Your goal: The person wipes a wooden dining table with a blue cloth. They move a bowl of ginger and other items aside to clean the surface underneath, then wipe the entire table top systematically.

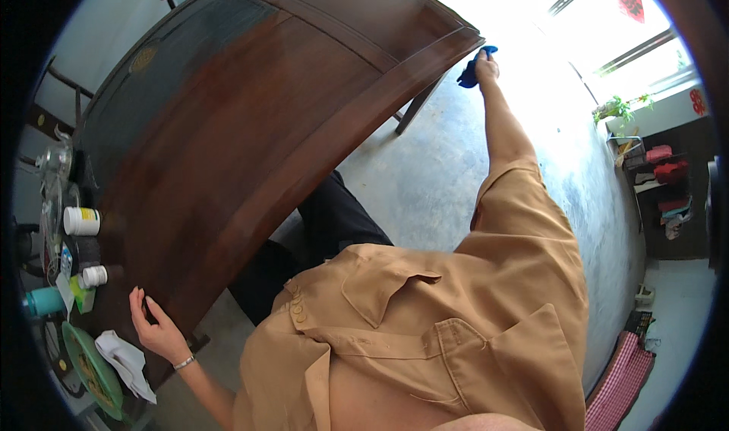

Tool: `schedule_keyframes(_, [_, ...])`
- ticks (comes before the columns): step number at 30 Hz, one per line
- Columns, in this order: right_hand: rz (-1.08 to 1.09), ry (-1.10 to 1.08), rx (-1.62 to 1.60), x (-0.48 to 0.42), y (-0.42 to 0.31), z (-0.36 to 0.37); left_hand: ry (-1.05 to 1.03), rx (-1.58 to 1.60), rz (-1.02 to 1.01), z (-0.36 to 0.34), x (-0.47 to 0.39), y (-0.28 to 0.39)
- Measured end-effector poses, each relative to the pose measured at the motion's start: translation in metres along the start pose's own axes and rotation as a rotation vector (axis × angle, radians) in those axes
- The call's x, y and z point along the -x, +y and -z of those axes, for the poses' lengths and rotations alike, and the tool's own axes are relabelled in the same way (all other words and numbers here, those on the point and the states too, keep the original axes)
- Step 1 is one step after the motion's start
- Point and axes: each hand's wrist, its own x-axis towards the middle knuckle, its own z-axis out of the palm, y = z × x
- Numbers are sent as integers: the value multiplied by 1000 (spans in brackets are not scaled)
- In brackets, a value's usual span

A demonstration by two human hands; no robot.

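Observation:
A dark reddish-brown wooden table (228,129) spans the upper left of the view. My right hand (487,66) grips a blue cloth (469,74) just off the table's far right corner, over the floor. Near the table's left end, my left hand (156,324) rests on or just above the surface, fingers slightly curled and apart, holding nothing. A white crumpled cloth or paper (126,362) lies beside that hand, next to a green plate (91,368) with something on it.
Two white jars (82,221), a green packet (83,294), a teal cup (44,301) and glassware (56,186) stand along the table's left end. Chairs (68,78) are beyond it. A table leg (420,105) reaches the grey floor (416,186). Shelves with cloths (671,172) stand at right.

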Motion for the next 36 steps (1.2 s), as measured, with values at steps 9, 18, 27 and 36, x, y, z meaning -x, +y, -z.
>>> schedule_keyframes(9, [184,305,-755,59,-63,6,60,-13,58,7,5,4])
schedule_keyframes(18, [849,-12,143,186,-125,-3,375,535,267,15,13,-3])
schedule_keyframes(27, [1426,-491,-191,477,-250,27,643,698,308,27,18,2])
schedule_keyframes(36, [1913,-959,-554,687,-330,18,887,568,466,72,61,-12])
